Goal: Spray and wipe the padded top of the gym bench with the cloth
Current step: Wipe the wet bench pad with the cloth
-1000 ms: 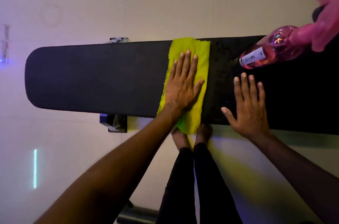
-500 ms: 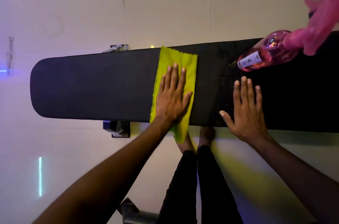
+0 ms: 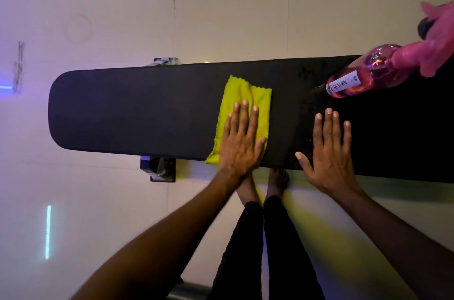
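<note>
Left hand pressed flat and spread on the yellow cloth mid-pad, right hand flat and spread just beside on the bare black bench pad, long dry stretch running left, pink spray bottle lying far right.

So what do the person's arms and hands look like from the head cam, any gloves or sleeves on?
No gloves and no sleeves in view: both forearms are bare down to the frame edge. The left hand and right hand show short, pale fingernails. No rings, watch or wristband are visible. Below them, black trousers and bare feet show.
</note>
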Motion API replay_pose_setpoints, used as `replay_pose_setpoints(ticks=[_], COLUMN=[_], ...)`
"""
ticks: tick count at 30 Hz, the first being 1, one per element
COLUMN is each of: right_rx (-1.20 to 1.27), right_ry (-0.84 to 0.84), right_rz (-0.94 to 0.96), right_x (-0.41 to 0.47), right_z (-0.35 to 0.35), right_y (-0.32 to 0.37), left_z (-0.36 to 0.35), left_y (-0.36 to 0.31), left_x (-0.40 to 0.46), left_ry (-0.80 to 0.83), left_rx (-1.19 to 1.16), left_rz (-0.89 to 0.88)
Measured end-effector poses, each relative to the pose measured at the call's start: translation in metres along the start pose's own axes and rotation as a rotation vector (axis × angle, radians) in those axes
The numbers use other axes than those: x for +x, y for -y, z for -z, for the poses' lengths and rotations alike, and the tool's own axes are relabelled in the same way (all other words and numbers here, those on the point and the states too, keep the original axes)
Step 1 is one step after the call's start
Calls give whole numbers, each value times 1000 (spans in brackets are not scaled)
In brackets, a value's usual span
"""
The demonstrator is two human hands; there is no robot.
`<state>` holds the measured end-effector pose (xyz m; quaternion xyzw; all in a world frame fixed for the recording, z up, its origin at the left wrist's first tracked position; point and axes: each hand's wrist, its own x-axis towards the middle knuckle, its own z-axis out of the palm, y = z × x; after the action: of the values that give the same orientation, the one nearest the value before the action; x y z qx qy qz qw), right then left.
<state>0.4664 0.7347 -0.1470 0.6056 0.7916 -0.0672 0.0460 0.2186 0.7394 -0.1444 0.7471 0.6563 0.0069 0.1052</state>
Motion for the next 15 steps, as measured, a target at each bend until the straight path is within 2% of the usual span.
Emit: replay_pose_setpoints(ticks=[3,7,10,12,15], right_rx=[-1,-14,-13,-10,2], right_ry=[6,8,20,29,29], right_rz=[-4,-1,-17,-21,-23], right_x=[0,0,-1,-1,-2], right_z=[1,-1,2,4,6], right_y=[5,3,5,5,3], left_z=[-4,6,9,4,0], left_y=[-28,-5,11,-4,-40], left_x=[3,53,49,27,20], left_ry=[21,31,6,13,30], left_rx=[-17,11,23,16,-13], left_rz=[-13,-197,-61,66,90])
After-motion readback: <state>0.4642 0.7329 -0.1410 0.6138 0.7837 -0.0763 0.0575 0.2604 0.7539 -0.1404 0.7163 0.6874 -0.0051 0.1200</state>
